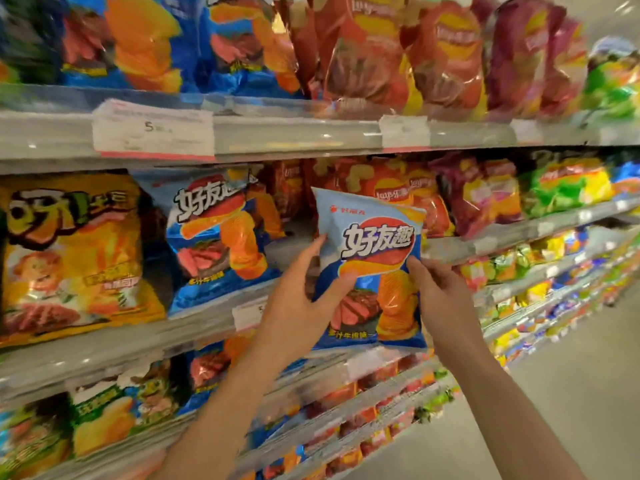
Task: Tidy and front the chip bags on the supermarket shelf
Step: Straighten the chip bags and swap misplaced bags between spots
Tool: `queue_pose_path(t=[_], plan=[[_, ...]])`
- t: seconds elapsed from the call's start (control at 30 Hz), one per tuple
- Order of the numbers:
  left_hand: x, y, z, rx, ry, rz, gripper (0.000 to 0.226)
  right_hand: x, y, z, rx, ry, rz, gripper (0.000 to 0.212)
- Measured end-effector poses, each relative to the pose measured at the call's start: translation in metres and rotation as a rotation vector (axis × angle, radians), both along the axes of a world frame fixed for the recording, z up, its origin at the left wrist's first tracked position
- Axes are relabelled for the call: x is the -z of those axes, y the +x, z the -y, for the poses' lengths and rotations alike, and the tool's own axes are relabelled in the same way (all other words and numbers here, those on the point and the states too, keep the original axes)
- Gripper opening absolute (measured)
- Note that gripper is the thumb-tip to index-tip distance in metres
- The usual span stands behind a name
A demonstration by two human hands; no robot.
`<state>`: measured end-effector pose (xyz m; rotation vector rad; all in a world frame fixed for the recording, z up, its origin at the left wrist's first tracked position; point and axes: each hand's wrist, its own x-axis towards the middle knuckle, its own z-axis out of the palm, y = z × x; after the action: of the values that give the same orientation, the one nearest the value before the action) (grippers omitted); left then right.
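Note:
I hold a blue chip bag (pixel 372 258) upright in front of the middle shelf (pixel 194 332), its printed front facing me. My left hand (pixel 304 296) grips its left edge, thumb across the front. My right hand (pixel 440 292) pinches its right edge. A matching blue bag (pixel 211 233) stands on the shelf to the left, leaning a little. Between it and the red bags (pixel 398 188) behind the held bag is a dark gap.
A yellow bag (pixel 69 251) stands at the far left of the middle shelf. Purple (pixel 478 195) and green bags (pixel 568 185) fill its right side. The upper shelf (pixel 294 136) carries large blue and red bags. Lower shelves hold several smaller bags. The aisle floor (pixel 581 375) lies to the right.

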<state>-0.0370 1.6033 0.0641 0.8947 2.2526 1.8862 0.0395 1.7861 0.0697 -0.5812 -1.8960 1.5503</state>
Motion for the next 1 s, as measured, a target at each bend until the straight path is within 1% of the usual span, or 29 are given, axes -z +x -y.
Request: queue_pose_path(t=[0.1, 0.17, 0.23, 0.33, 0.43, 0.53, 0.57, 0.63, 0.7, 0.77, 0.83, 0.9, 0.93, 1.0], plan=[[-0.007, -0.020, -0.006, -0.110, 0.016, -0.038, 0.083, -0.013, -0.038, -0.013, -0.102, 0.050, 0.007, 0.020], [-0.013, -0.030, -0.007, -0.193, 0.033, -0.032, 0.083, -0.021, -0.063, -0.018, -0.177, 0.044, -0.016, 0.020], [-0.019, -0.041, -0.005, -0.289, 0.019, -0.047, 0.081, -0.029, -0.087, -0.018, -0.244, 0.042, -0.024, 0.019], [-0.027, -0.059, -0.002, -0.398, -0.022, -0.072, 0.074, -0.043, -0.120, -0.017, -0.345, 0.048, -0.045, 0.023], [-0.028, -0.077, -0.005, -0.486, -0.050, -0.075, 0.079, -0.048, -0.147, -0.019, -0.404, 0.117, -0.084, 0.028], [-0.030, -0.088, -0.017, -0.578, -0.110, -0.098, 0.077, -0.048, -0.165, -0.027, -0.455, 0.200, -0.095, 0.021], [-0.029, -0.090, -0.022, -0.607, -0.130, -0.103, 0.074, -0.045, -0.170, -0.030, -0.467, 0.227, -0.099, 0.026], [-0.026, -0.094, -0.032, -0.625, -0.178, -0.085, 0.069, -0.039, -0.173, -0.036, -0.492, 0.318, -0.110, 0.044], [-0.021, -0.099, -0.041, -0.622, -0.238, -0.040, 0.066, -0.031, -0.171, -0.038, -0.546, 0.467, -0.117, 0.056], [-0.018, -0.100, -0.048, -0.652, -0.308, -0.031, 0.062, -0.022, -0.166, -0.039, -0.610, 0.652, -0.059, 0.060], [-0.019, -0.094, -0.053, -0.694, -0.349, -0.082, 0.058, -0.011, -0.164, -0.042, -0.639, 0.784, -0.022, 0.063], [-0.018, -0.083, -0.053, -0.728, -0.319, -0.143, 0.055, -0.005, -0.165, -0.044, -0.636, 0.821, -0.045, 0.064], [-0.015, -0.077, -0.050, -0.778, -0.322, -0.228, 0.053, -0.003, -0.166, -0.045, -0.622, 0.841, -0.067, 0.063], [-0.009, -0.071, -0.033, -0.927, -0.405, -0.484, 0.047, -0.005, -0.169, -0.042, -0.559, 0.919, -0.138, 0.062]])
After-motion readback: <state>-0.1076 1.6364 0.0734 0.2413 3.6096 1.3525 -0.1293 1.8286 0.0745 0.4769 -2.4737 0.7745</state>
